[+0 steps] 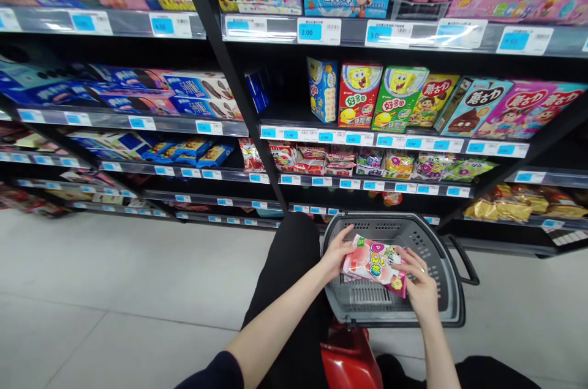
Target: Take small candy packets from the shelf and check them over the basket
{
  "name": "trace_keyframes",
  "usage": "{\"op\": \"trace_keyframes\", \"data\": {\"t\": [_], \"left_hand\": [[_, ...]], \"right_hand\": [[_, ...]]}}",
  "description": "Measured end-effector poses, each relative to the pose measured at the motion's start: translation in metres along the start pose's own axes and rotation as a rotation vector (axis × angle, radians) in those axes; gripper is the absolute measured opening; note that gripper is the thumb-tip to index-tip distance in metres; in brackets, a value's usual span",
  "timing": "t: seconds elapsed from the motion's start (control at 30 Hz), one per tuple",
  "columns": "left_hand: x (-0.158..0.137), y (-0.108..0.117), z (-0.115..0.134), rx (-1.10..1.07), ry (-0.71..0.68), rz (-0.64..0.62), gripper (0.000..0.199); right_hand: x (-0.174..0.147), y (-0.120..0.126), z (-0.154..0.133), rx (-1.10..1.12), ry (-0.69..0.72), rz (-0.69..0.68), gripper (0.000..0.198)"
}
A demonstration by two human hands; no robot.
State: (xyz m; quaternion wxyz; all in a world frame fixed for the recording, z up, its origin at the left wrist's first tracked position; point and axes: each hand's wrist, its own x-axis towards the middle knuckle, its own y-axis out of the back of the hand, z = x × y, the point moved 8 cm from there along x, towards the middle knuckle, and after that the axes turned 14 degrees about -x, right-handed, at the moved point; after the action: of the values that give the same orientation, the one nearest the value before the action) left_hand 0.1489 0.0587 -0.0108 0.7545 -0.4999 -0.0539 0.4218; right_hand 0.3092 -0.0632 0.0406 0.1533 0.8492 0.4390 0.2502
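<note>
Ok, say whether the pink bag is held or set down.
The pink bag is held: the left hand grips one end, the right hand touches the other, over the basket.

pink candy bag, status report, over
Left hand gripping pink candy bag. Right hand across its right end. Gray basket beneath. No obstruction seen.

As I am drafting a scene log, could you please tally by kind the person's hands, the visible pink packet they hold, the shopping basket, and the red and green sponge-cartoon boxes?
Hands: left hand, right hand: 2
Pink packet, anything beneath uncertain: 1
Shopping basket: 1
Red box: 1
Green box: 1
Total: 6
</note>
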Motion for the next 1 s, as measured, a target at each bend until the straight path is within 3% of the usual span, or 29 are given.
{"op": "trace_keyframes", "data": {"t": [0.1,0.2,0.27,0.3,0.4,0.47,0.57,0.63,0.73,0.83,1.0], "left_hand": [[0.0,0.002,-0.007,0.051,0.102,-0.035,0.053],[-0.007,0.009,-0.035,0.134,0.434,-0.013,0.025],[-0.015,0.011,-0.05,0.183,0.623,-0.011,0.037],[-0.017,0.011,-0.053,0.217,0.654,-0.015,0.048],[-0.01,0.005,-0.045,0.29,0.494,0.01,0.066],[-0.005,0.001,-0.036,0.242,0.343,0.036,0.063],[-0.003,-0.003,-0.028,0.116,0.223,0.052,0.057],[-0.004,-0.005,-0.019,0.06,0.142,0.028,0.06],[-0.009,-0.017,-0.007,0.024,0.065,-0.114,0.066],[-0.013,-0.026,-0.004,0.084,0.073,-0.194,0.065],[-0.006,-0.013,-0.005,0.196,0.048,-0.073,0.057]], "right_hand": [[0.001,0.002,0.001,-0.036,-0.019,0.026,0.014],[-0.003,0.0,0.018,0.012,-0.223,0.026,0.021],[-0.006,-0.002,0.031,0.024,-0.336,0.029,0.026],[-0.008,-0.003,0.035,0.044,-0.371,0.033,0.028],[-0.012,-0.008,0.044,0.177,-0.456,0.065,0.036],[-0.013,-0.012,0.045,0.279,-0.487,0.088,0.051],[-0.014,-0.015,0.042,0.329,-0.477,0.144,0.064],[-0.014,-0.015,0.042,0.324,-0.464,0.18,0.056],[-0.013,-0.015,0.041,0.31,-0.454,0.187,0.037],[-0.011,-0.015,0.036,0.338,-0.45,0.076,0.036],[-0.011,-0.019,0.022,0.399,-0.419,-0.186,0.048]]}}
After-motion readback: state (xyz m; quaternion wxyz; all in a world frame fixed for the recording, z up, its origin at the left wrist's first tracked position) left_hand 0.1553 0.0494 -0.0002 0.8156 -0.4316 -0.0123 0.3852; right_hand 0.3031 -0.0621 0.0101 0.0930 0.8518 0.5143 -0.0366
